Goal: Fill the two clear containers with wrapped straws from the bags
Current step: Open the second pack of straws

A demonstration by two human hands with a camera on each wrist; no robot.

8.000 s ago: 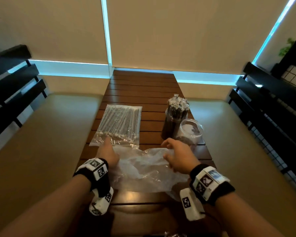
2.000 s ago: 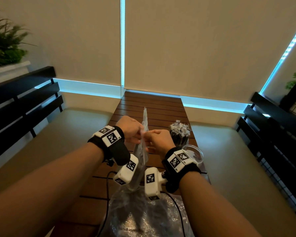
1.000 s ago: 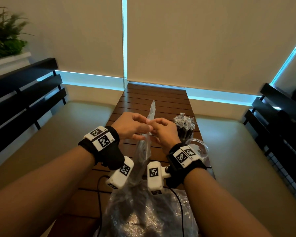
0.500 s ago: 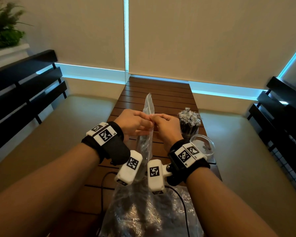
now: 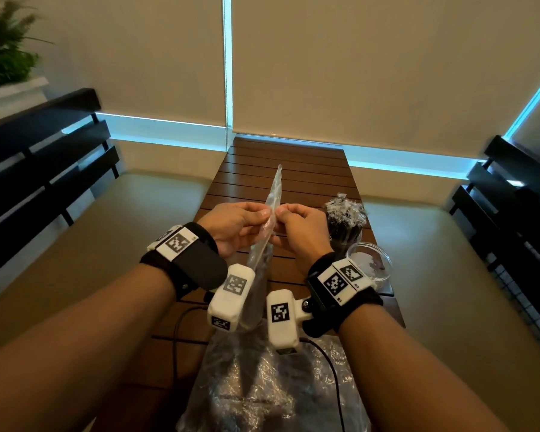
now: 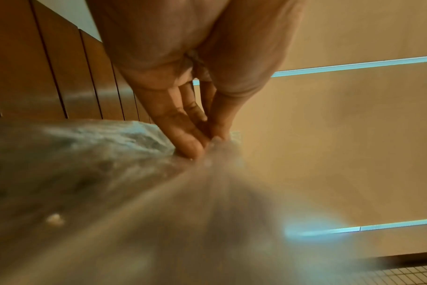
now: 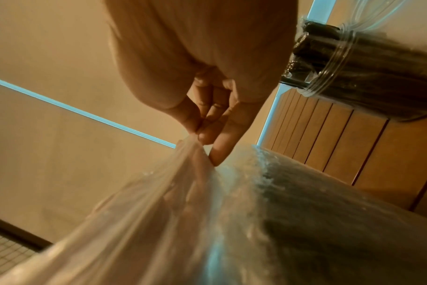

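Pinching bag [image 5: 271, 210] in both grips | slatted wooden table [image 5: 281, 163] | cream blinds [image 5: 371, 63]

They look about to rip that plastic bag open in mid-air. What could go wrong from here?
Both the left hand and right hand pinch the edge of the clear plastic bag of wrapped straws, held up above the brown slatted table. If it tears suddenly, straws may spill onto the table or off it.

A jerking right hand could also knock the empty clear round container or the straw-filled clear container close beside it.
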